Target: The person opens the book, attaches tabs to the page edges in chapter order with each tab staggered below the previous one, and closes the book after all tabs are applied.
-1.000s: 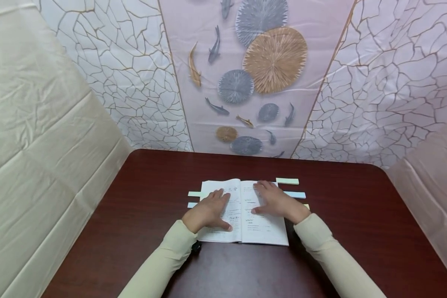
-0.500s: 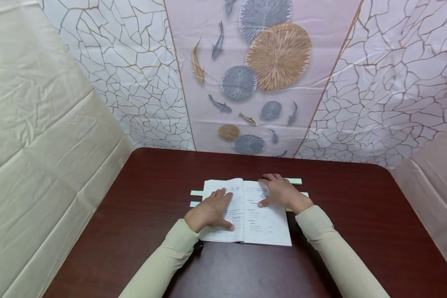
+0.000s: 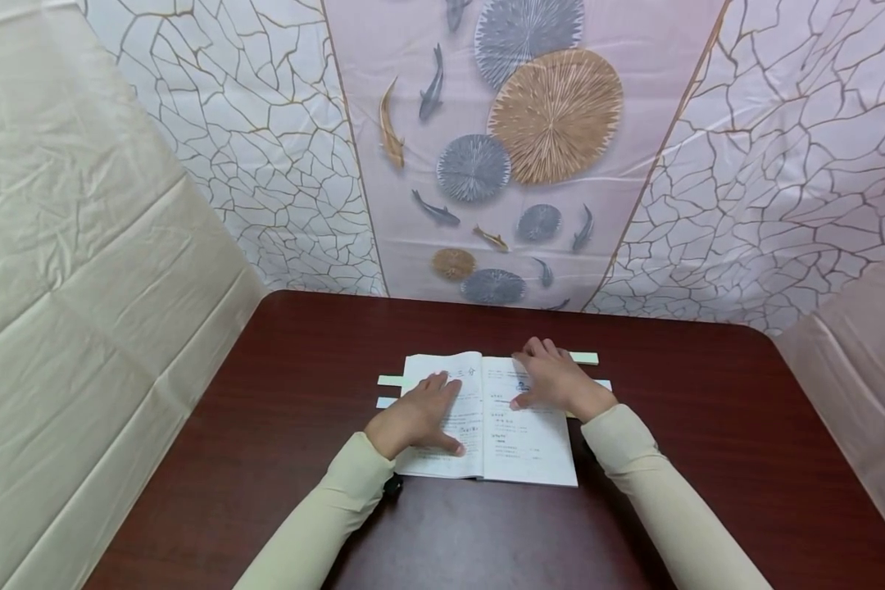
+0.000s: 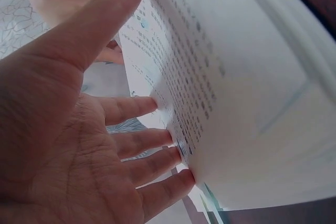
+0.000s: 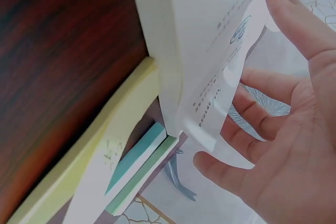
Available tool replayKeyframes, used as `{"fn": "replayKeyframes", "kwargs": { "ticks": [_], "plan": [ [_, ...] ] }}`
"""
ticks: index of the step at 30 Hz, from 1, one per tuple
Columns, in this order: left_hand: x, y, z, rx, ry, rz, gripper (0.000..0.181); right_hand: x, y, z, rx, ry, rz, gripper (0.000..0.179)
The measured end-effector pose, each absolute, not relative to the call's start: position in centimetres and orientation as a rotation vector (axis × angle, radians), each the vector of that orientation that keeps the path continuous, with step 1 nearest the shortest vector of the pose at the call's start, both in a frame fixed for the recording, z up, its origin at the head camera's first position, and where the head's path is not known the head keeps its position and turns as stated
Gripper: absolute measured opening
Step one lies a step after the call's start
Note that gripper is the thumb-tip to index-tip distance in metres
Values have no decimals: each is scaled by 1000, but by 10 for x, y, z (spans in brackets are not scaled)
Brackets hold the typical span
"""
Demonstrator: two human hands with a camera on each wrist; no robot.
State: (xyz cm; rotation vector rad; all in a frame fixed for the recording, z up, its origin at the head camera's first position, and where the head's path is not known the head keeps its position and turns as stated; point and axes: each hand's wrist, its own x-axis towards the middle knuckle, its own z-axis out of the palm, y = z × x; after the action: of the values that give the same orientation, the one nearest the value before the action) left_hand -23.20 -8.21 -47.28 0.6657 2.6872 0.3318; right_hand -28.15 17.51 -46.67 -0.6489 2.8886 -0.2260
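An open book (image 3: 525, 452) lies flat on the table, with printed text on both pages. My left hand (image 3: 416, 416) rests on its left page, fingers spread. In the left wrist view, straight fingertips (image 4: 181, 182) touch the printed page (image 4: 184, 72). At the upper part of the right page is my right hand (image 3: 560, 382), fingers slightly bent and apart. In the right wrist view, its thumb (image 5: 294, 17) touches the page and the other fingers are near the page's far edge; the little finger stands free. Part of each page is hidden beneath the hands.
Sticky tabs stick out from the book: green (image 3: 389, 380) and blue (image 3: 386, 402) on the left, green (image 3: 585, 358) on the right. A yellow tab (image 5: 84, 145) shows close up. Around lies a dark reddish-brown table (image 3: 302, 352), with a patterned cloth (image 3: 487, 229) behind it.
My right hand has shifted from the middle of the right page towards its upper outer corner, covering more of the tabs there. My left hand stays on the left page.
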Motion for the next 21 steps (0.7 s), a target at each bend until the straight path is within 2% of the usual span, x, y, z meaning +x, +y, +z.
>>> {"fn": "replayKeyframes", "kwargs": {
  "ticks": [8,12,15,17,21],
  "plan": [
    [-230,-84,-471,660,2688,345,108,-275,171,-466,-645,2918,-72,83],
    [-229,-84,-472,676,2680,361,108,-271,179,-459,-670,2983,-175,62],
    [-229,-84,-473,689,2672,367,107,-268,187,-452,-687,2994,-460,44],
    [-229,-85,-473,694,2670,363,107,-266,192,-448,-694,2929,-703,46],
    [-229,-86,-475,696,2674,365,108,-254,195,-445,-614,2682,-1105,66]
  ]
}}
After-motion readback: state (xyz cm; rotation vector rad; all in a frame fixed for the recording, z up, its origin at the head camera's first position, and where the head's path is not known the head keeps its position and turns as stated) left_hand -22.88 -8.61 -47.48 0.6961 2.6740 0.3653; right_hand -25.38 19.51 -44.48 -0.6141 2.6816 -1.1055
